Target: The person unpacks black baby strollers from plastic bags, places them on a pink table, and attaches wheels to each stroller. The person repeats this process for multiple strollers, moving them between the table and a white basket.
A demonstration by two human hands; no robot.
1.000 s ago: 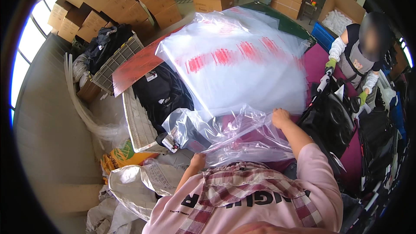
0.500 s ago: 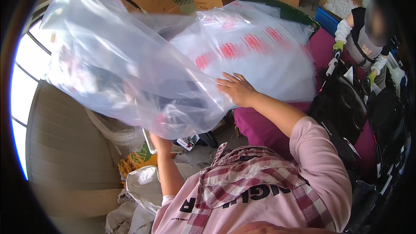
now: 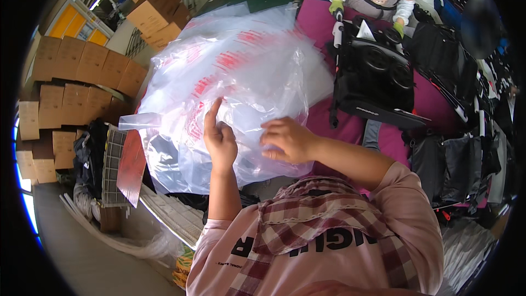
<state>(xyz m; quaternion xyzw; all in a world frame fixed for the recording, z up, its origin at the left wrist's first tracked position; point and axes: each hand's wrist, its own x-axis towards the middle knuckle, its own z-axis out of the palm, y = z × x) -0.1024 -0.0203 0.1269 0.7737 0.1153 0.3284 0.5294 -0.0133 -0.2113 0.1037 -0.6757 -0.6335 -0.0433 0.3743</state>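
A large clear plastic bag (image 3: 257,159) with red print lies over a stack of similar bags (image 3: 246,38) in front of me. My left hand (image 3: 220,140) is above the bag's near part, its index finger stretched out and the other fingers partly curled; nothing shows in its grasp. To its right, my right hand (image 3: 289,140) rests on or just over the plastic, fingers apart and slightly bent. A flattened strip of plastic (image 3: 139,121) sticks out on the bag's left side.
A purple cloth (image 3: 315,19) covers the table. On the right lies a black folded item with wheels (image 3: 375,71), handled by a co-worker's gloved hands (image 3: 336,6). Cardboard boxes (image 3: 82,104) stand at left. A red board (image 3: 131,167) leans near the bags.
The clear bag, held up and billowing at left before, now lies down on the stack. My left hand has come up over it. The view has turned right.
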